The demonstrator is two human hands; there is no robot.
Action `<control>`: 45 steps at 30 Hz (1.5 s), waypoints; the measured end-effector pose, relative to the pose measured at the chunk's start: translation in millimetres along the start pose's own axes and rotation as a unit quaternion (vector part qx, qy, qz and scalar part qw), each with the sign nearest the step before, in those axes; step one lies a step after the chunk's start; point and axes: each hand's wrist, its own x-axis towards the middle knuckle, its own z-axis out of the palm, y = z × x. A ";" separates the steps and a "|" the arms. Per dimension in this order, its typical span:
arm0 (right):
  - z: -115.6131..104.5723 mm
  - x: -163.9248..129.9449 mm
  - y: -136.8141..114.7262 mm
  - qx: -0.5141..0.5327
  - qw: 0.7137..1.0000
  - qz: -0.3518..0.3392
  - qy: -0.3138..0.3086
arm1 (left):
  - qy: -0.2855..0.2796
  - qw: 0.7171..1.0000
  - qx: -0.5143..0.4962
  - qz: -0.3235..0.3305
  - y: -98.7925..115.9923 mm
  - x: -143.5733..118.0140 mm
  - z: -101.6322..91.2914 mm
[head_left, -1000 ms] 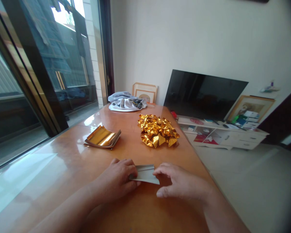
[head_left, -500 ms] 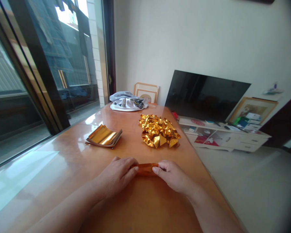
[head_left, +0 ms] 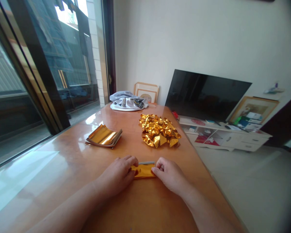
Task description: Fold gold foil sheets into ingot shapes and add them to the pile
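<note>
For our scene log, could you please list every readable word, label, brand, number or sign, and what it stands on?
No text is readable.
Round red piece: any marks too small to read.
Stacked boxes: any print too blurred.
Held gold sheet: none visible.

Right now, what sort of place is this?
It looks like a home, probably the living room: there's a big TV, a low white cabinet and a framed picture by the wall.

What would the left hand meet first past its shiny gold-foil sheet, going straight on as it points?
Probably the pile of folded gold-foil pieces, though the right hand sits close.
</note>
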 end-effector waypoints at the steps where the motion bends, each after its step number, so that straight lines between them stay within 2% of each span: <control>1: -0.5 0.1 0.7 0.004 1.000 0.000 0.002 | -0.003 1.000 0.003 0.005 -0.4 0.0 0.8; 8: -3.1 0.0 1.5 0.017 1.000 -0.019 0.009 | -0.008 1.000 0.005 0.022 -2.2 -0.4 5.2; 13: -9.3 -8.2 -15.8 -0.043 0.987 -0.140 0.058 | -0.003 1.000 -0.001 0.025 -2.2 -0.4 5.3; 15: -11.1 -13.1 -22.5 -0.079 0.980 -0.178 0.036 | -0.005 1.000 -0.002 0.026 -2.5 -0.5 5.5; 18: -12.7 -19.3 -27.1 -0.123 0.972 -0.198 -0.014 | -0.007 1.000 -0.002 0.022 -2.9 -0.4 6.0; 23: -14.4 -22.0 -25.7 -0.153 0.972 -0.172 -0.041 | 0.004 1.000 -0.004 0.007 -4.6 -0.7 7.3; 29: -15.1 -18.3 -24.9 -0.106 0.980 -0.169 -0.023 | 0.025 0.997 -0.067 -0.036 -4.8 -1.8 5.2; 35: -11.2 -4.8 -7.5 0.033 0.989 -0.105 0.096 | 0.019 0.992 -0.121 -0.027 6.7 -2.7 -6.5; 41: -8.0 9.2 5.0 0.215 0.972 -0.024 0.095 | 0.002 0.990 -0.138 0.037 13.2 -6.7 -18.1; 45: -11.8 10.1 2.8 0.274 0.954 0.007 0.120 | -0.017 0.991 -0.124 0.054 13.3 -7.6 -15.7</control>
